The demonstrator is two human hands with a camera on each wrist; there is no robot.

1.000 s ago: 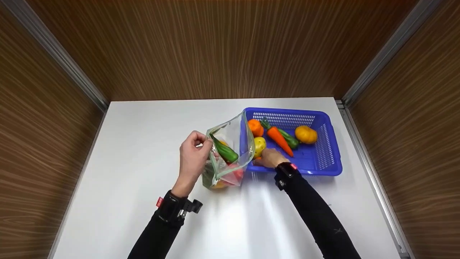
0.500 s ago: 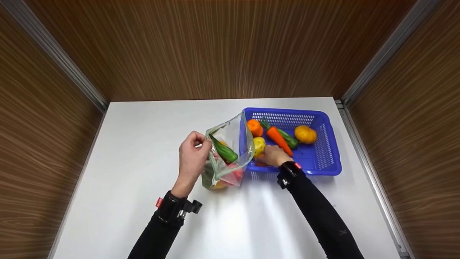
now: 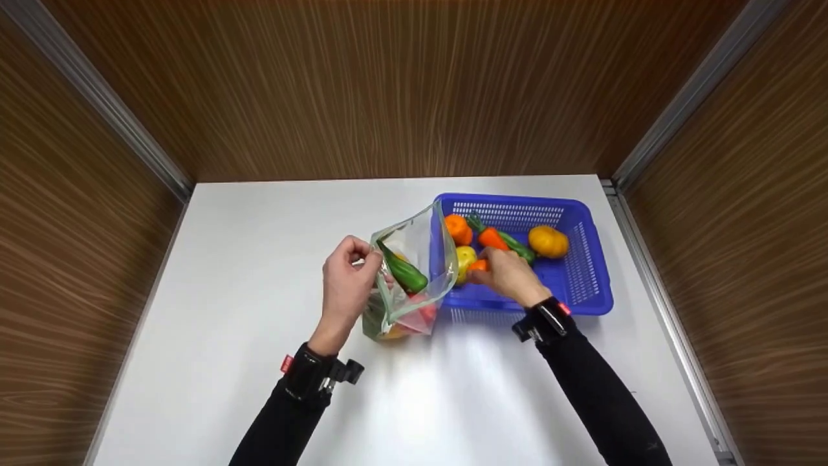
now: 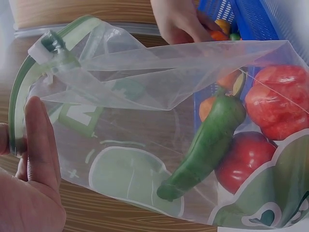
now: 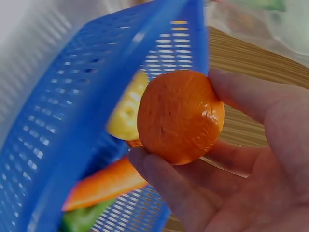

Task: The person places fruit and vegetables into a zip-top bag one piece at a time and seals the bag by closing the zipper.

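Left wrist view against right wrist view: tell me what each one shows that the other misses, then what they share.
Only the left wrist view shows the left hand pinching the green zip edge of the clear bag, with a green pepper and red peppers inside.

Only the right wrist view shows the right hand holding a round orange fruit in its fingers, with a yellow fruit and a carrot behind.

Both show the blue basket and the wood-grain surface beneath.
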